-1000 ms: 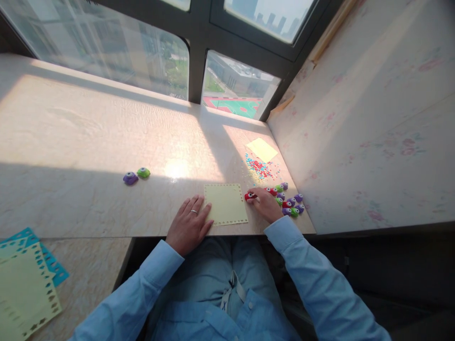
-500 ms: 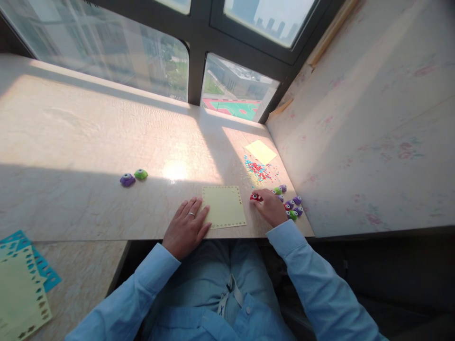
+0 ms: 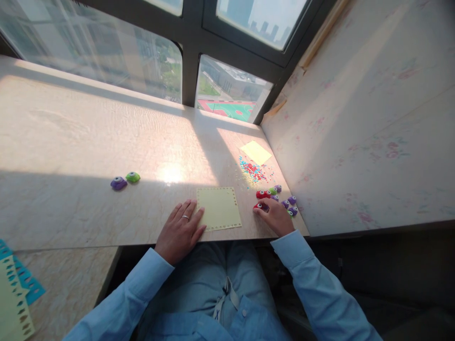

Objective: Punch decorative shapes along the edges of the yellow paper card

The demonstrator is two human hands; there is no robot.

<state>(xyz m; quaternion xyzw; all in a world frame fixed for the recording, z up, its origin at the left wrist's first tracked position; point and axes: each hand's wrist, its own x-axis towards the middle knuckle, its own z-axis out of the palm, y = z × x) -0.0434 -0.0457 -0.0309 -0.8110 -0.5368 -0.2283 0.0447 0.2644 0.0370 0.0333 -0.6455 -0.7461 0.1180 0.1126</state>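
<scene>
My left hand (image 3: 180, 229) lies flat with fingers stretched out, its fingertips on the left edge of a pale yellow sheet (image 3: 218, 208). Small holes run along the sheet's borders. To the right of the sheet, my right hand (image 3: 276, 215) pinches a small red craft punch (image 3: 258, 206) with an eye on it, low over the table. Just behind that hand stand two more red punches (image 3: 262, 194) beside a green punch (image 3: 273, 191). Several purple punches (image 3: 292, 200) sit to the right of my fingers, some partly hidden by the hand.
Red and blue paper bits (image 3: 253, 170) are scattered by a small yellow paper (image 3: 256, 152) near the wall (image 3: 355, 142). A purple punch (image 3: 118, 183) and a green punch (image 3: 132, 177) stand left. Punched blue (image 3: 33, 286) and yellow sheets (image 3: 14, 303) lie at lower left.
The red punch I held is now down behind my right hand, beside another red one. My right hand has moved slightly nearer me and holds a red punch. The view has shifted slightly.
</scene>
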